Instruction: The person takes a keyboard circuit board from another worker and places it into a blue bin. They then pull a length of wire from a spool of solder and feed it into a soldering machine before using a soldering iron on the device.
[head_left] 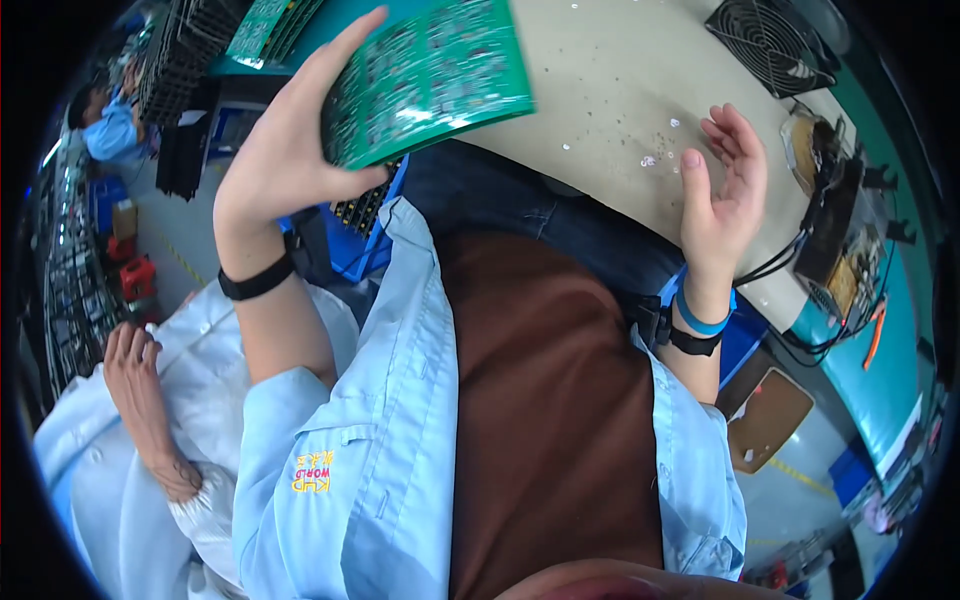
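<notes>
Far left, below our left hand, we note a co-worker's white sleeve (212, 515); above that sleeve, still left of our hand, a red bin (137, 280) sits on the floor. Black racks (180, 60) stand up and left of the hand. Our left hand (290, 150) is spread wide, thumb on the lower edge and fingers toward the top, gripping a green circuit board (435, 80) by its left side. The board is tilted and reaches rightward from the palm; one panel or several stacked, we cannot tell. Right of it, the pale tabletop (590, 50) carries small whitish bits (648, 161), just left of our right hand (728, 190). That hand is empty and open, fingers loosely curled, thumb up. A black fan (768, 45) lies beyond its fingertips; an orange-handled tool (876, 335), below and right.
</notes>
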